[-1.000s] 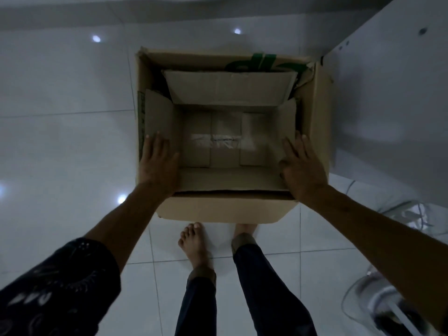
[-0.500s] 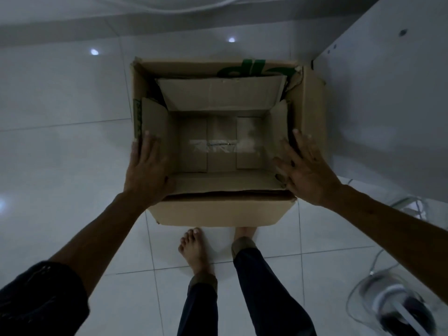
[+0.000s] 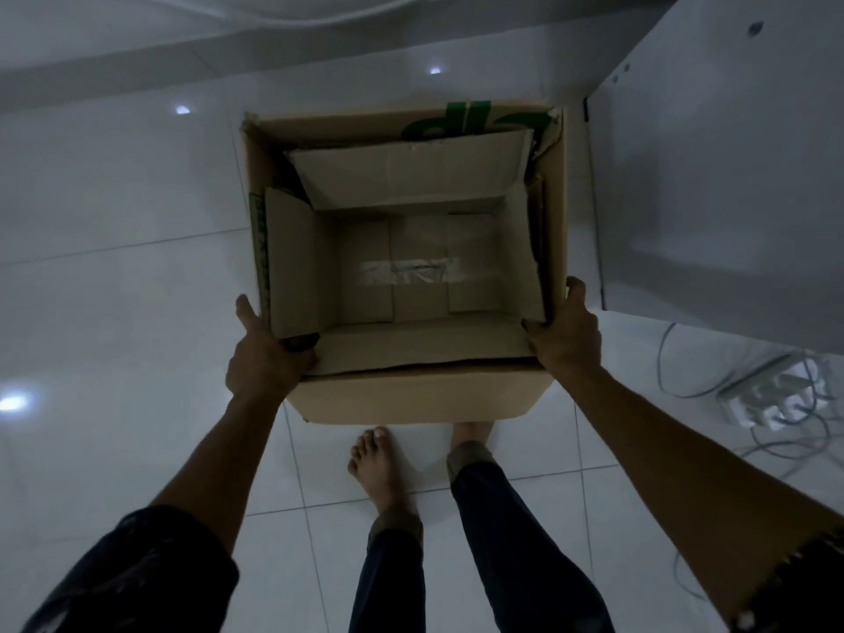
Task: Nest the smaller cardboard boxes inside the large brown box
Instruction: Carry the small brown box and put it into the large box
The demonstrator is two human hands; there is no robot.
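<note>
A large brown cardboard box (image 3: 420, 397) stands open on the white tiled floor in front of my feet, with green print on its far wall. A smaller cardboard box (image 3: 411, 180) sits nested inside it, its flaps up and its taped bottom visible. My left hand (image 3: 262, 358) grips the near left corner of the boxes, fingers curled over the edge, thumb outside. My right hand (image 3: 568, 333) grips the near right corner the same way.
A white cabinet panel (image 3: 730, 175) rises close to the box's right side. A white power strip (image 3: 776, 395) with tangled cables lies on the floor at the right. My bare feet (image 3: 381, 463) stand just behind the box. Open tile floor (image 3: 114, 267) spreads to the left.
Both hands were lying flat on the inner box's side flaps; they have slid to the near corners and closed over the edges. The view has tilted, showing more floor at the right.
</note>
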